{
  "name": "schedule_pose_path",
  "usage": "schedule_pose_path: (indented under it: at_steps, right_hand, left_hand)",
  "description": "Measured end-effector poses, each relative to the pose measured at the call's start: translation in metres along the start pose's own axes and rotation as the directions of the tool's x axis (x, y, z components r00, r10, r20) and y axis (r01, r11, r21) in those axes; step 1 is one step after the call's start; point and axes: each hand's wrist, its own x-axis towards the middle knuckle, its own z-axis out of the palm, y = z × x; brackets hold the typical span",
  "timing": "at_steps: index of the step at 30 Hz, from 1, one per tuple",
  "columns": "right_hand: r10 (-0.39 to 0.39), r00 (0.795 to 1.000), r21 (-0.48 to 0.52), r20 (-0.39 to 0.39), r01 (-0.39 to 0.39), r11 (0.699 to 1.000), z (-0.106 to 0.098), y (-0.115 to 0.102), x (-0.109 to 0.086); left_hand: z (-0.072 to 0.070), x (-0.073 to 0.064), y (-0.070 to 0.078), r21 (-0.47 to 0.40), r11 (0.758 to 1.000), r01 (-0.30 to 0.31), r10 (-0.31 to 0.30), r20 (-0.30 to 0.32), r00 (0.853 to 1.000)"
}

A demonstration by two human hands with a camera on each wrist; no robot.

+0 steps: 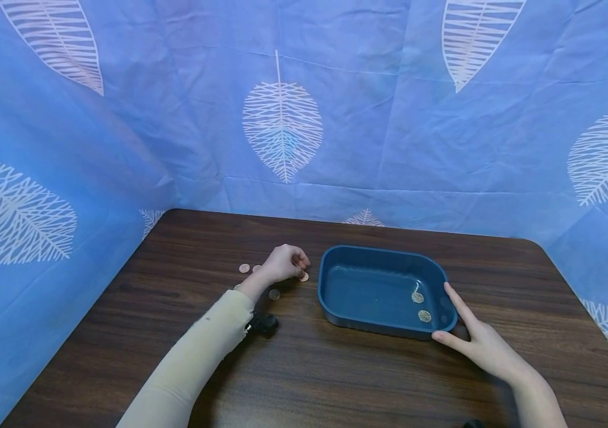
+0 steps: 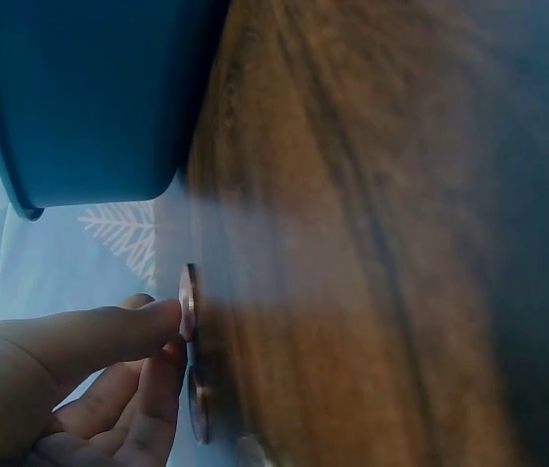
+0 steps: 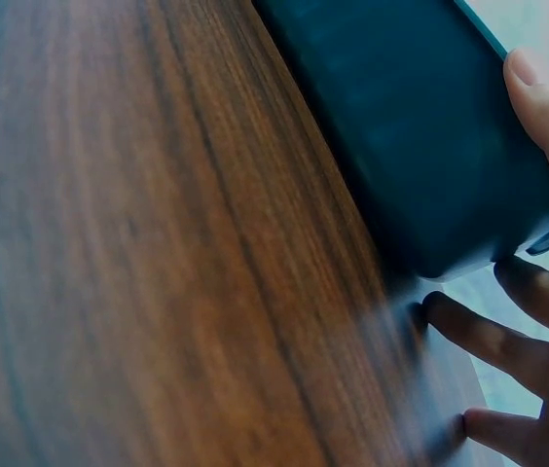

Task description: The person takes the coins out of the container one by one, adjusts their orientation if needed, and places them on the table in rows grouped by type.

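Observation:
On the dark wooden table, my left hand (image 1: 284,263) reaches down beside a deep blue plastic tray (image 1: 384,327). Its thumb and fingertips pinch a copper-coloured coin (image 2: 189,302) low at the tabletop, and a second coin (image 2: 199,404) lies close by. My right hand (image 1: 488,351) holds the tray's near right corner, thumb on the front rim and index finger along the right end. From the right wrist, its other fingers spread down towards the table. Two silvery coins, a rear one (image 1: 418,297) and a nearer one (image 1: 424,316), lie in the tray's right end.
Around the left wrist lie loose coins: a copper one (image 1: 244,268), another partly behind the hand (image 1: 257,268) and a dull grey one (image 1: 274,294). A black wrist device (image 1: 265,324) hangs under the left sleeve. Blue leaf-patterned cloth (image 1: 357,131) surrounds the table's back and sides.

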Motion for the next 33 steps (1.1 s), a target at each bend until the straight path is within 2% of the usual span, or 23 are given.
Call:
schedule_pose_path:
  at_steps: [5, 12, 17, 21, 27, 33]
  right_hand:
    - [0.001, 1.0, 0.013, 0.005, -0.001, 1.0, 0.0, 0.001, 0.0]
    - [-0.005, 1.0, 0.011, 0.005, 0.005, 1.0, 0.0, 0.001, 0.0]
    - [-0.014, 1.0, 0.012, 0.002, 0.014, 1.0, 0.0, 0.001, 0.0]
    - [-0.012, 1.0, 0.012, 0.001, 0.012, 1.0, 0.0, 0.001, -0.001]
    - [-0.008, 1.0, 0.021, 0.007, 0.007, 1.0, 0.001, 0.001, 0.0]
    - [0.006, 1.0, 0.026, 0.011, -0.006, 1.0, 0.001, 0.0, 0.001]
  left_hand:
    - [-0.007, 0.0, 0.007, -0.031, 1.0, 0.002, -0.003, -0.029, 1.0]
    - [-0.015, 0.001, 0.029, -0.088, 0.989, -0.12, 0.11, -0.107, 0.988]
    - [-0.011, 0.002, 0.056, -0.128, 0.978, -0.165, 0.152, -0.103, 0.983]
    - [0.001, 0.007, 0.081, -0.163, 0.967, -0.197, 0.187, -0.073, 0.98]
    - [0.031, 0.016, 0.114, -0.208, 0.948, -0.239, 0.245, 0.002, 0.97]
    - [0.06, 0.023, 0.138, -0.237, 0.93, -0.281, 0.301, 0.054, 0.952]
